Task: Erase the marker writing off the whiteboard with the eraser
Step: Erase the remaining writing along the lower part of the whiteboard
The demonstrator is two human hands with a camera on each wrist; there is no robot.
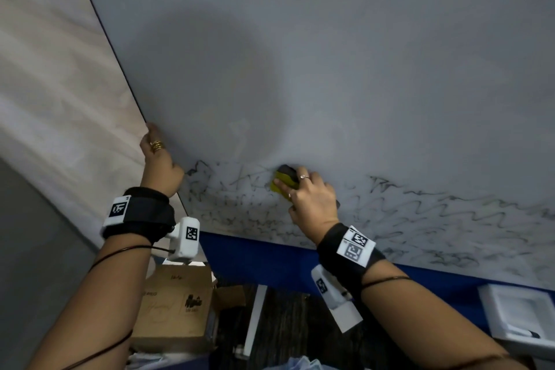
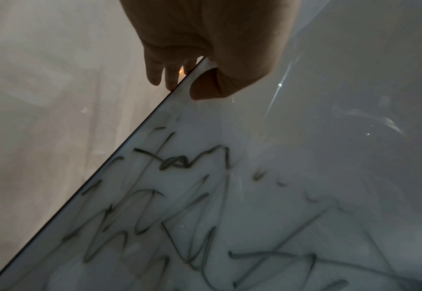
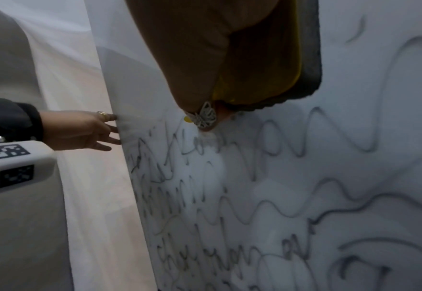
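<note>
The whiteboard (image 1: 330,54) fills most of the head view, wiped pale grey above. Black marker writing (image 1: 420,213) covers a band along its lower part. My right hand (image 1: 295,186) grips a yellow eraser (image 1: 283,182) with a dark felt face, pressed flat on the board at the top edge of the writing. In the right wrist view, the eraser (image 3: 292,59) sits under my right hand (image 3: 205,110), above the scribbles (image 3: 267,196). My left hand (image 1: 151,135) pinches the board's left edge, thumb (image 2: 205,86) on the front, fingers (image 2: 155,72) behind.
A beige wall (image 1: 60,99) runs left of the board. Below the board is a blue panel (image 1: 264,258). On the floor stand an open cardboard box (image 1: 174,306) and, at the right, a white foam tray (image 1: 516,315).
</note>
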